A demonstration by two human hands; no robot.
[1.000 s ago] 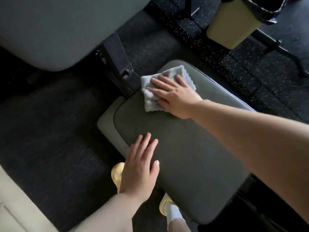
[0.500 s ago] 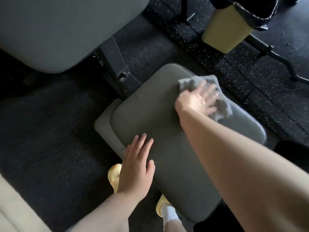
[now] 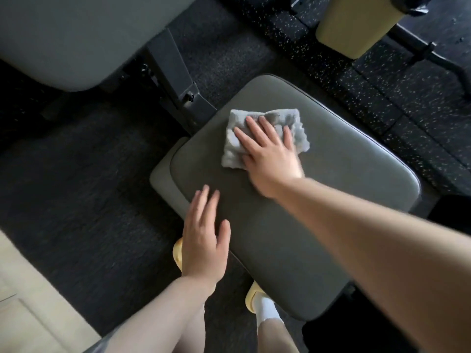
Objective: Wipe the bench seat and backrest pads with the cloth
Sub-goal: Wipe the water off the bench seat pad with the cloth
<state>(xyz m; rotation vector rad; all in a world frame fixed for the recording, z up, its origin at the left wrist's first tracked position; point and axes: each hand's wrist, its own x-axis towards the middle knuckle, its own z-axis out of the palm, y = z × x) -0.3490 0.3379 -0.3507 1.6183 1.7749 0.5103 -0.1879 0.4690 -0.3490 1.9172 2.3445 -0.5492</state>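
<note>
My right hand (image 3: 270,151) lies flat with fingers straight and spread, pressing one crumpled grey cloth (image 3: 265,135) onto the seat pad (image 3: 318,200); the cloth sits toward the upper left part of the pad, near the middle of the frame. My left hand (image 3: 204,240) is open too, fingers straight and close together, resting on the pad's lower left edge and holding nothing.

I count two hands, one cloth and two grey pads. The seat pad fills the centre and runs down to the right. The second pad, the backrest pad (image 3: 76,34), is in the upper left of the frame, well apart from the cloth, with a dark metal frame post (image 3: 175,72) between the two pads.

Below the left hand I see two yellow slippers (image 3: 178,253) on dark carpet (image 3: 76,187), one partly hidden by the seat pad, with a white sock (image 3: 265,309) showing in it.

In the upper right stands one pale yellow bin (image 3: 349,24) with a dark liner bag (image 3: 413,8) at its rim; I cannot tell what is inside it. Beside it lies a dark bar (image 3: 433,54) on speckled black floor (image 3: 382,98).
</note>
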